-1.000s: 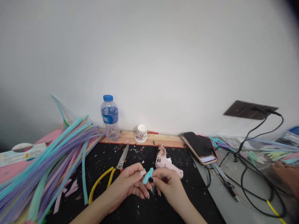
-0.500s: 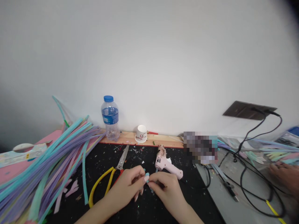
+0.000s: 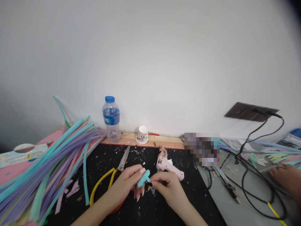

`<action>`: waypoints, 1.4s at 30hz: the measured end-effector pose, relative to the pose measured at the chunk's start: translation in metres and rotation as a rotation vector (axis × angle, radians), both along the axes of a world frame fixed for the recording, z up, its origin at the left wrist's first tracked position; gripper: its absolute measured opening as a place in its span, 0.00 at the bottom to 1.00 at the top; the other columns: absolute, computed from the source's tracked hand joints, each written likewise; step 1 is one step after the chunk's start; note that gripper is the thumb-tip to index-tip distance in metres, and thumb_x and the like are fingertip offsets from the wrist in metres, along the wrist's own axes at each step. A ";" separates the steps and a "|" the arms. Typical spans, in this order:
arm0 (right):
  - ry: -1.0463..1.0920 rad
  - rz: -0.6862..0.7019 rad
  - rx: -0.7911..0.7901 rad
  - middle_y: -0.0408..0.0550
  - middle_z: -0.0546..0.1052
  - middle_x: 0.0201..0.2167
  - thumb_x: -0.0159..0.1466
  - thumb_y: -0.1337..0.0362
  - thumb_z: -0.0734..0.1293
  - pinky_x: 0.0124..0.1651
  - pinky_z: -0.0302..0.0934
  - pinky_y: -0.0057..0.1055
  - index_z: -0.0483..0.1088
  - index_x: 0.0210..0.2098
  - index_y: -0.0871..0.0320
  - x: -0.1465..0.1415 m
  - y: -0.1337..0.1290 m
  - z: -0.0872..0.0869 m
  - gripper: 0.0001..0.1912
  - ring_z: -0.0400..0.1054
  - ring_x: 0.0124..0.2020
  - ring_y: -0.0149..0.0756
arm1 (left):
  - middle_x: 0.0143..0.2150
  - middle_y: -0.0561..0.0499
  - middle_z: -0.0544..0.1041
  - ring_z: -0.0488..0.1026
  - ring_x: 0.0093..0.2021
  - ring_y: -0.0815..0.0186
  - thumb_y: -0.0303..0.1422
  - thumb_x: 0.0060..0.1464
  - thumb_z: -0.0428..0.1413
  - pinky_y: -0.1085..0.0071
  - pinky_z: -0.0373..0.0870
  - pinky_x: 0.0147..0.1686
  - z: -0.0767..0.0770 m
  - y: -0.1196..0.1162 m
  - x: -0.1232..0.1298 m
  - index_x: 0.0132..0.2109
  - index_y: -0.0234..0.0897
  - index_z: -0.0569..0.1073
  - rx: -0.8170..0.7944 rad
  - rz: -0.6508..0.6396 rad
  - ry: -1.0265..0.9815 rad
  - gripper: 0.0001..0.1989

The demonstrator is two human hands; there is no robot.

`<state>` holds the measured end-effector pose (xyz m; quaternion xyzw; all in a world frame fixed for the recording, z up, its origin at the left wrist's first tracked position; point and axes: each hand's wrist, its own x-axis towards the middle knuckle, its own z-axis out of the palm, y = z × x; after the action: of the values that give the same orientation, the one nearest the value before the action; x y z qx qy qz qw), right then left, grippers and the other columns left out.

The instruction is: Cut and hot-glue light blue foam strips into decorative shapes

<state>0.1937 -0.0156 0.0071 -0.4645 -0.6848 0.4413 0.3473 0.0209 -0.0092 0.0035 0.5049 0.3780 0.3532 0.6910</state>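
Observation:
A small, fuzzy light-blue pipe cleaner shape [image 3: 143,179] is pinched between the thumb and fingers of my left hand [image 3: 129,182], low over the black mat. My right hand [image 3: 167,185] closes thumb and forefinger at its right end, where a small black bit [image 3: 150,184] shows; what that bit is I cannot make out. A pink glue gun [image 3: 172,169] lies just beyond my right hand, its nozzle end browned. Scissors [image 3: 123,160] with yellow and red handles lie beside my left hand, partly hidden by that arm.
Bundled pastel pipe cleaners [image 3: 70,150] spread over the left side. A water bottle [image 3: 111,119] and a paper cup [image 3: 142,135] stand by the wall. Black cables [image 3: 244,175] loop across the grey surface at right, near another person's hand [image 3: 283,179].
The light-blue pipe cleaner shape has turned and now shows more fully between my hands. The black bit has come into view. The other person's hand has shifted slightly.

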 end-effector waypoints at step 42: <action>-0.321 0.054 0.371 0.43 0.69 0.19 0.63 0.67 0.60 0.27 0.52 0.26 0.68 0.22 0.58 -0.007 -0.018 -0.008 0.14 0.61 0.22 0.31 | 0.24 0.56 0.63 0.61 0.27 0.67 0.37 0.62 0.41 0.73 0.55 0.27 0.000 -0.016 0.006 0.27 0.38 0.61 0.412 0.107 0.485 0.16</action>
<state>0.1866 -0.0331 -0.0006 -0.4385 -0.8127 0.2376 0.3012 0.0265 -0.0250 0.0039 0.6830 0.4784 0.3273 0.4445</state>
